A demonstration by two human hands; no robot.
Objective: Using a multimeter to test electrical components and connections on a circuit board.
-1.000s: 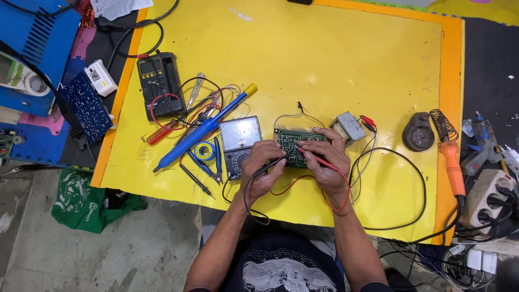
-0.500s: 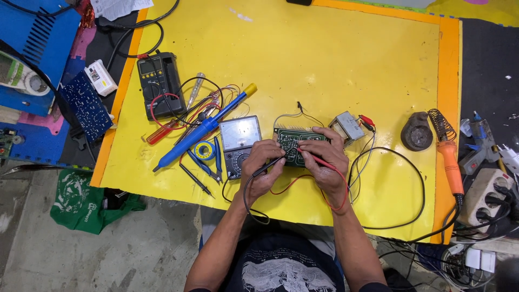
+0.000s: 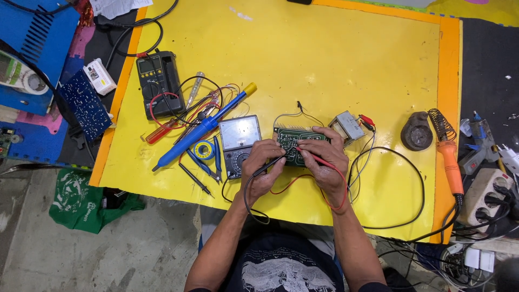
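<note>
Green circuit board (image 3: 294, 145) under fingers (image 3: 311, 146)

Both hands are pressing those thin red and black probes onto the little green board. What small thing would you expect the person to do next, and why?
Probably glance at the analog meter just left of the green circuit board. The left hand holds the black probe and the right hand the red probe, both tips on the board, so holding them steady and reading the dial seems the likely step.
</note>
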